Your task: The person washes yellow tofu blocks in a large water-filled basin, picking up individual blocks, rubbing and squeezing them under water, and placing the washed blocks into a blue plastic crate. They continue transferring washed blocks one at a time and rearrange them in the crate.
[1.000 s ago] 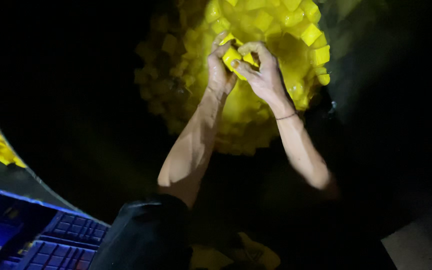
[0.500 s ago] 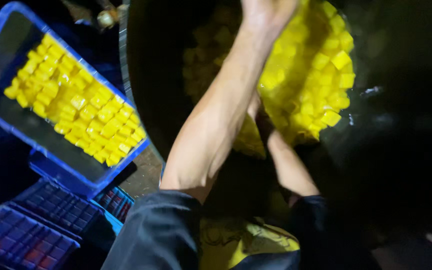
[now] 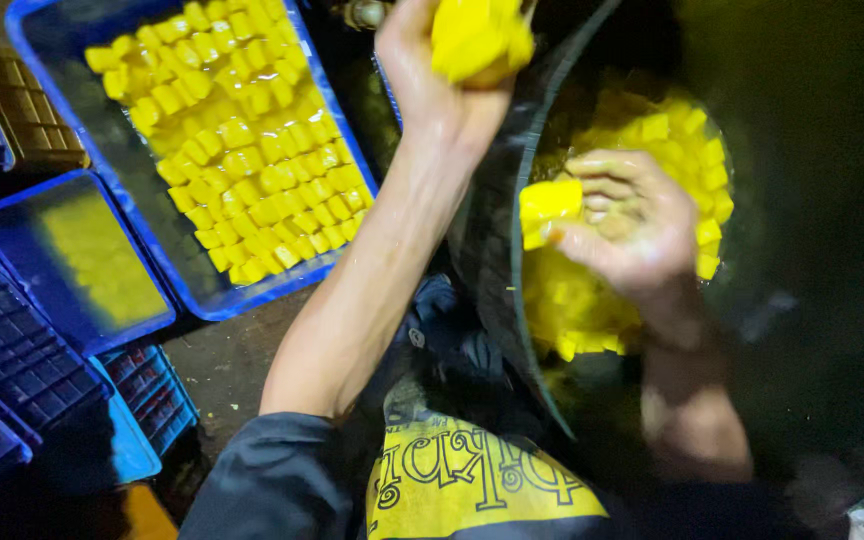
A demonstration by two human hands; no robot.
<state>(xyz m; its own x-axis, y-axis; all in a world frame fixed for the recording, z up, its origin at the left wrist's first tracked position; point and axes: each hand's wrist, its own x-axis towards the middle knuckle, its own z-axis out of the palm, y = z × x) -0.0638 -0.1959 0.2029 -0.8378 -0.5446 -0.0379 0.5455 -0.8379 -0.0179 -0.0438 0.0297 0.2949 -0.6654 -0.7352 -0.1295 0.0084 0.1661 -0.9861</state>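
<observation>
My left hand (image 3: 430, 80) is raised over the rim of a big dark tub (image 3: 497, 260) and is closed around a clump of yellow cubes (image 3: 477, 38). My right hand (image 3: 624, 225) stays inside the tub, gripping a yellow cube (image 3: 550, 200) above the heap of wet yellow cubes (image 3: 682, 150). To the left, a blue tray (image 3: 347, 160) on the floor holds several rows of the same yellow cubes (image 3: 237, 150).
A second blue tray (image 3: 12, 255) with yellowish liquid lies at the left. Blue gridded crates (image 3: 12, 350) are stacked at the lower left. Bare wet floor (image 3: 232, 350) shows between the trays and my body.
The view swung left, away from the tub toward the trays. My left hand lifted out of the tub with yellow cubes and moved toward the blue tray; my right hand stayed in the tub.
</observation>
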